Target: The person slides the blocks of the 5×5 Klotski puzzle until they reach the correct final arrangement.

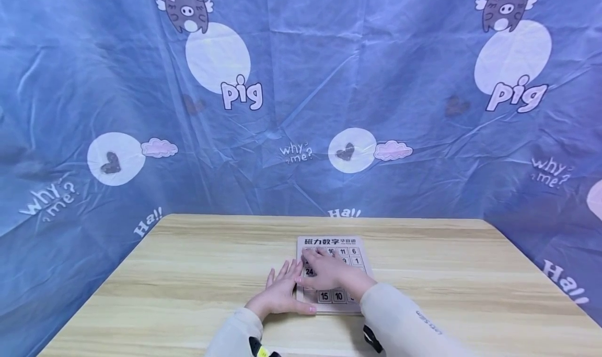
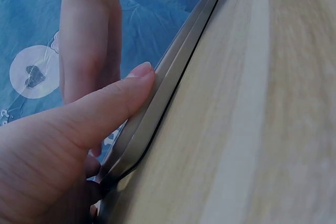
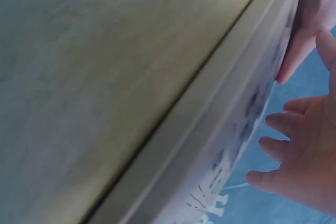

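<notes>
- A pale number puzzle board (image 1: 338, 308) lies flat on the wooden table (image 1: 188, 273), near the middle of its width, with dark lettering along the far edge
- The left hand (image 1: 281, 293) rests at the board's near left corner, fingers straight and spread wide along the left side, thumb stretched along the near edge
- In the left wrist view that thumb (image 2: 131, 85) presses against the rim of the board; the other fingers are mostly hidden there
- The right hand (image 1: 326, 271) reaches across the board from the right, palm down, fingers extended over the upper left tiles and slightly apart; I cannot tell exactly which tiles the fingertips touch
- Tile 24 (image 1: 309, 272) shows just beside the right hand, near the left edge
- Tiles 16, 11 and 6 (image 1: 354, 251) show in the far row, while 15 (image 1: 324, 296) and 10 (image 1: 338, 296) sit in the near row
- The right forearm, in a light sleeve (image 1: 409, 310), passes over the board's near right part and hides some tiles
- A blue cloth (image 1: 301, 111) printed with pigs, clouds and words hangs behind the table
</notes>
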Demonstrator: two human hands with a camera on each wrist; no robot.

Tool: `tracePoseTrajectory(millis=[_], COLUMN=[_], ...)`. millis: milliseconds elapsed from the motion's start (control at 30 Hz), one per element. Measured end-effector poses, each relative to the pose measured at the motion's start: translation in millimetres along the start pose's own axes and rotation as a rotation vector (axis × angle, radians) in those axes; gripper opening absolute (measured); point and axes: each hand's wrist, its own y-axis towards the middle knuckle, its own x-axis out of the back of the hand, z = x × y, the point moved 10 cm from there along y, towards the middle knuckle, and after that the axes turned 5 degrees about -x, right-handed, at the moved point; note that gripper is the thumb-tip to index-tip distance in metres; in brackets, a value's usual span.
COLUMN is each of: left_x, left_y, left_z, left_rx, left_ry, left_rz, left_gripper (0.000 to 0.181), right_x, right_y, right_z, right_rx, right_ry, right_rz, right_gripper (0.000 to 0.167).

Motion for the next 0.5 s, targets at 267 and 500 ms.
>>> tracePoseTrajectory(millis=[267, 500], left_x=[-0.7, 0.8], left_y=[-0.2, -0.9], left_z=[-1.6, -0.5], left_rx=[0.003, 0.011], left_ry=[0.016, 0.009], left_rz=[0.003, 0.002], left_gripper=[0.104, 0.106], right_x=[-2.9, -8.7], right_y=[4.8, -1.0], right_z=[-6.6, -3.3], right_rx=[-0.035, 0.0], right_ry=[-0.009, -0.027], right_rz=[0.002, 0.011], right_gripper=[0.081, 0.082])
